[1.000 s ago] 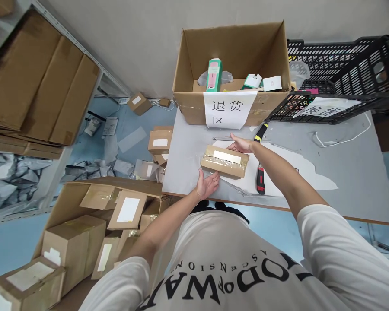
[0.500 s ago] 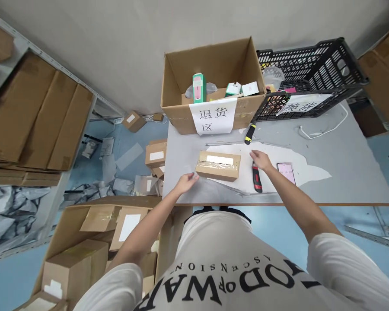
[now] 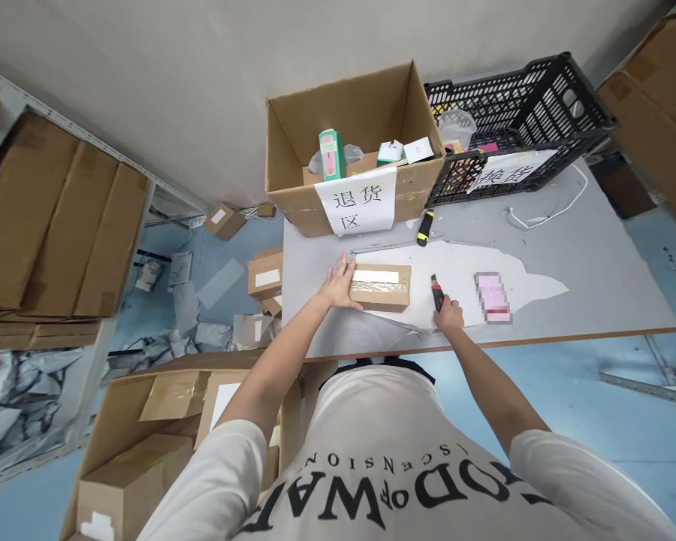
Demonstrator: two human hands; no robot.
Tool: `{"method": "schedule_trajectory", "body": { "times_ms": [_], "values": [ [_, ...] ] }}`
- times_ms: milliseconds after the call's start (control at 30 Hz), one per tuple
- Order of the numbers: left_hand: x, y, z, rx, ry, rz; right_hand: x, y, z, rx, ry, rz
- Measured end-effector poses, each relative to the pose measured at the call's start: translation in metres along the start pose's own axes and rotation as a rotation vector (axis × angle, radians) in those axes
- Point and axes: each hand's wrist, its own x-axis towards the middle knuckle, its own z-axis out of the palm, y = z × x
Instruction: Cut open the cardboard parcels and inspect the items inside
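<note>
A small taped cardboard parcel (image 3: 381, 286) with a white label lies on the grey table (image 3: 591, 263). My left hand (image 3: 341, 283) rests flat against the parcel's left end, fingers spread. To the parcel's right, my right hand (image 3: 448, 315) is closed around the handle of a red and black utility knife (image 3: 436, 290), whose tip points away from me. A pink phone (image 3: 492, 297) lies just right of the knife on a white patch of the tabletop.
An open carton (image 3: 349, 150) with a paper sign and small boxes stands at the table's back. A black crate (image 3: 518, 120) sits beside it. A yellow-black tool (image 3: 423, 227) and a white cable (image 3: 546, 214) lie nearby. Cartons (image 3: 163, 421) crowd the floor at left.
My right hand left the parcel's far side, moved right and closed on the knife. My left hand moved up from the table's edge onto the parcel's left end.
</note>
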Motion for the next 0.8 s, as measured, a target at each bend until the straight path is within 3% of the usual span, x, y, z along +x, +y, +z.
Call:
{"method": "schedule_trajectory", "body": {
  "times_ms": [100, 267, 333, 600, 800],
  "values": [
    [0.014, -0.003, -0.006, 0.171, -0.060, 0.026, -0.005, 0.007, -0.011, 0.111, -0.019, -0.142],
    [0.016, -0.007, -0.007, 0.973, -0.273, 0.042, -0.026, 0.015, -0.034, 0.558, -0.121, -0.299],
    [0.012, -0.009, -0.005, 1.161, -0.285, 0.081, -0.037, 0.013, -0.040, 0.699, -0.160, -0.305],
    [-0.005, -0.019, 0.001, 1.227, -0.164, 0.120, -0.064, -0.006, -0.046, 1.013, -0.355, -0.298],
    [-0.010, -0.025, 0.003, 1.204, -0.135, 0.134, -0.069, -0.010, -0.043, 1.041, -0.322, -0.249]
  ]
}}
